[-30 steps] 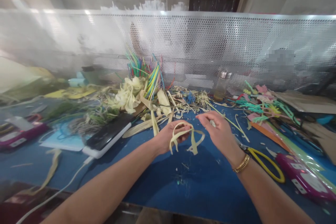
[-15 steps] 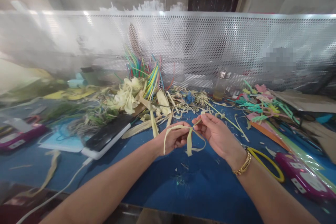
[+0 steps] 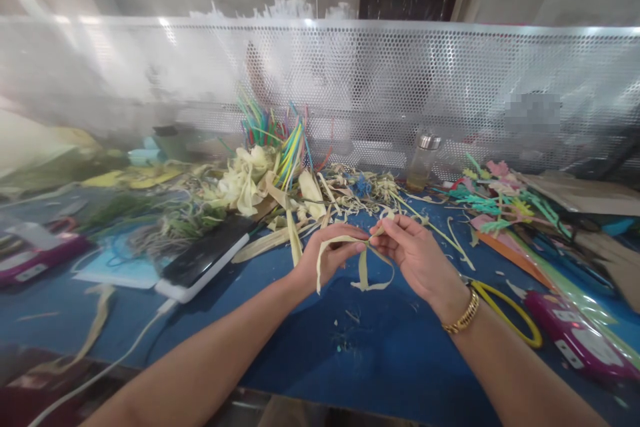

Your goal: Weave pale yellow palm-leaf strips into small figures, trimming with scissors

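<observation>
A pale dried husk strip (image 3: 363, 270) hangs in loops between my two hands above the blue table (image 3: 370, 353). My left hand (image 3: 331, 252) is closed, thumb and fingers pinching the strip, one end of which droops over the fingers. Close beside it, my right hand (image 3: 407, 247) pinches the same strip near its knotted or crossed part. The fingertips of both hands almost meet, so the exact crossing is hard to make out. Behind the hands lie more husk pieces (image 3: 311, 195) and a pale husk flower (image 3: 249, 177).
A phone on a white power bank (image 3: 205, 257) lies left with a cable. Yellow-handled scissors (image 3: 510, 313) and a purple device (image 3: 575, 333) are at right. Behind stand a glass bottle (image 3: 423, 163), colored stems (image 3: 293, 153) and a perforated metal panel (image 3: 390, 73). Coral-like colored pieces (image 3: 505, 193) lie right.
My left hand has turned slightly and its thumb now stretches toward the crossing. The hanging strip has shifted a little to the right. My right hand stays nearly in place.
</observation>
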Demonstrator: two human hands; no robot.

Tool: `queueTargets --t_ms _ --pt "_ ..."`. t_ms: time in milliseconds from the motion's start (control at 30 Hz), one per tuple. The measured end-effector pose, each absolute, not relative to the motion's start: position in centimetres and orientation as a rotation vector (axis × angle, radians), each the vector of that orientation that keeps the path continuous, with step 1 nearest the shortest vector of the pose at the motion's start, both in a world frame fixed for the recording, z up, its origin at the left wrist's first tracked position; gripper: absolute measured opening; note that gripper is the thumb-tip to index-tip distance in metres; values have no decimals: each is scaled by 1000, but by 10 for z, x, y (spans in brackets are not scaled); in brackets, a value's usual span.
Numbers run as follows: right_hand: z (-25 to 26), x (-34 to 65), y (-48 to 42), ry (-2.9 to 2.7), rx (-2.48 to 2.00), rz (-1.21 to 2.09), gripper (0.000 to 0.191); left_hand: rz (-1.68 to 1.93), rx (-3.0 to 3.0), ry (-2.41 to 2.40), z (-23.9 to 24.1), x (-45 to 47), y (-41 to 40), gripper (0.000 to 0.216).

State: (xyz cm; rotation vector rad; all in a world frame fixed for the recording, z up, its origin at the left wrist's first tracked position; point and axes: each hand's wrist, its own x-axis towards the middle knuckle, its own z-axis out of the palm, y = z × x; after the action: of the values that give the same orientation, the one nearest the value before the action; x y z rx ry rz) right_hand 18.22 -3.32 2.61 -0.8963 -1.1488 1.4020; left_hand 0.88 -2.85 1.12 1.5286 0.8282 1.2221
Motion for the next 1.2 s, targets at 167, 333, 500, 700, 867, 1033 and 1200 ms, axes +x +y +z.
queueTargets --t_ms 167,333,500,700,867,1033,1200 --pt "26 181 -33 -1125 -829 1418 26 1107 1350 809 2 11 -27 23" --pt "25 182 -33 -1108 -848 1448 26 1037 1205 682 1 12 -30 23" --pt "24 181 -33 -1074 -802 1467 21 1079 1130 638 1 13 -30 24" --pt "24 180 -33 -1065 -795 1431 19 1065 1069 608 -1 14 -27 26" --pt "21 178 -33 -1092 -800 1451 20 1056 1100 733 2 15 -28 23" --pt "18 175 -33 -1085 -804 1453 22 1056 1112 762 4 16 -29 13" --pt "18 176 -31 -1052 -788 1448 21 1050 1111 749 4 15 -29 14"
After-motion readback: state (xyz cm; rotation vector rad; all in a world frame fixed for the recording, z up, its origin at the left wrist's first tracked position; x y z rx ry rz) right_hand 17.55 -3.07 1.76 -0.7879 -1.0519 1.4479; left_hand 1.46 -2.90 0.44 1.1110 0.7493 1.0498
